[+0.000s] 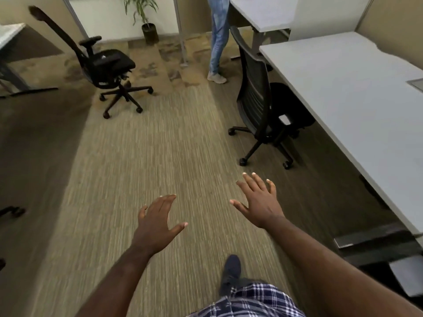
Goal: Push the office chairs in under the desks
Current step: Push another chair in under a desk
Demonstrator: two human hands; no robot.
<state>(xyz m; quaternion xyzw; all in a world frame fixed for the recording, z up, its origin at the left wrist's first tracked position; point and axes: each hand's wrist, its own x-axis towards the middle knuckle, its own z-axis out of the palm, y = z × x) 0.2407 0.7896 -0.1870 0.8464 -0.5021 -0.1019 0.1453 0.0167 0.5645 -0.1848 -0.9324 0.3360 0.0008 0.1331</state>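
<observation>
Left hand (158,223) and right hand (259,200) extended over the carpet (137,156), fingers spread wide and holding nothing; the near office chair (258,99) stands at the right-hand desk (343,88), seat partly beneath it, while the far office chair (105,65) stands well apart at upper left

Both arms extended forward, hands empty

The left hand (158,221) is held palm-down with the fingers spread and the thumb angled out; the right hand (259,200) is raised slightly further ahead, its fingers splayed wide, and nothing is touched by either.
</observation>
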